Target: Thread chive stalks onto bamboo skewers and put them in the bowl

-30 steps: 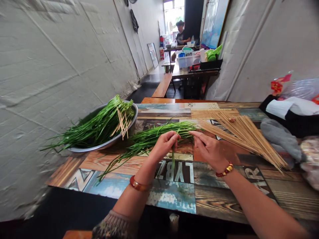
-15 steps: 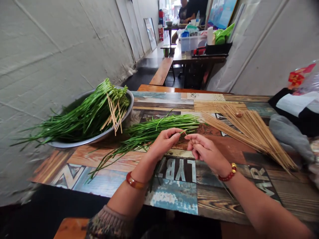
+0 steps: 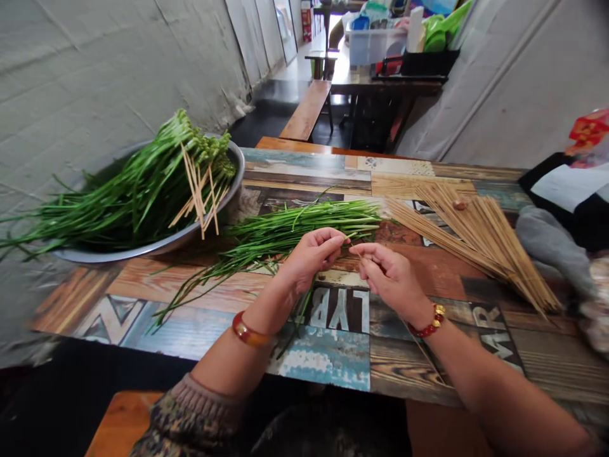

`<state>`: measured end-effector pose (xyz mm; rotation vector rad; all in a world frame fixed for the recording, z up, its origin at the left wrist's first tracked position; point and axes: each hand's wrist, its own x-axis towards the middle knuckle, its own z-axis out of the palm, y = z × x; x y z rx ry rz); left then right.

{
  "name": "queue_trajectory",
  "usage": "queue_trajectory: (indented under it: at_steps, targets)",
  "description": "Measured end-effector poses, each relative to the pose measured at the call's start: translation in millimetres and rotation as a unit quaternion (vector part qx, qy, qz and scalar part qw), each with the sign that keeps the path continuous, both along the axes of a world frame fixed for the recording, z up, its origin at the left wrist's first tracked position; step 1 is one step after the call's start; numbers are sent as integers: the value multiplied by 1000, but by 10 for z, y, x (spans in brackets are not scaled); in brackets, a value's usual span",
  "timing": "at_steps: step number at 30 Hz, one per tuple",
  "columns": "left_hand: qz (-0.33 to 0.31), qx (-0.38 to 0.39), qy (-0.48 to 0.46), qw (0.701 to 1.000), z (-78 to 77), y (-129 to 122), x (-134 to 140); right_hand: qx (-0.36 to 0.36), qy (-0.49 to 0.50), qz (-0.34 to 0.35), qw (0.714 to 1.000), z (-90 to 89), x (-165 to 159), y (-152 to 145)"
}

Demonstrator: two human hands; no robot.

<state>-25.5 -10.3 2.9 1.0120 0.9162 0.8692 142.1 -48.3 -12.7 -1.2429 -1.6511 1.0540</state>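
My left hand [image 3: 320, 251] pinches a garlic chive near its pale end; its green leaves [image 3: 295, 322] hang below the palm. Close by on the right, my right hand [image 3: 389, 274] is closed around a thin bamboo skewer [image 3: 425, 357], whose long end runs down behind the wrist. The skewer's tip is beside the chive end between my fingertips; whether it pierces it I cannot tell. Just beyond my hands lies a loose bunch of garlic chives [image 3: 304, 219]. A fan of bamboo skewers [image 3: 495, 244] is spread to the right.
At the left stands a metal basin [image 3: 240, 166] heaped with chives [image 3: 128, 190], with several skewers [image 3: 195, 184] sticking out. Grey cloth [image 3: 547, 244] and a black item [image 3: 552, 190] lie at the right edge. Farther off are a bench [image 3: 309, 111] and a table with a plastic bin [image 3: 375, 47].
The view has tipped downward, so the table appears higher. My hands stay close together, still pinching the chive and the skewer, with the fingers slightly shifted.
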Motion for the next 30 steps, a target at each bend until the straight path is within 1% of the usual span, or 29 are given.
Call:
queue_trajectory:
  at_steps: [5,14,25,30]
  targets:
    - [-4,-3,-3,1000,-3,-13,47,-1,6,-16,1000,-55,-15,11]
    - [-3,-6,-22,1000,-36,-20,37,-12,21,-20,1000,-33,-19,16]
    - [18,-3,-7,1000,-59,-21,30,-11,21,-24,999,-30,-23,23]
    - [15,8,11,1000,-52,-23,27,-4,8,-26,1000,-44,-21,29]
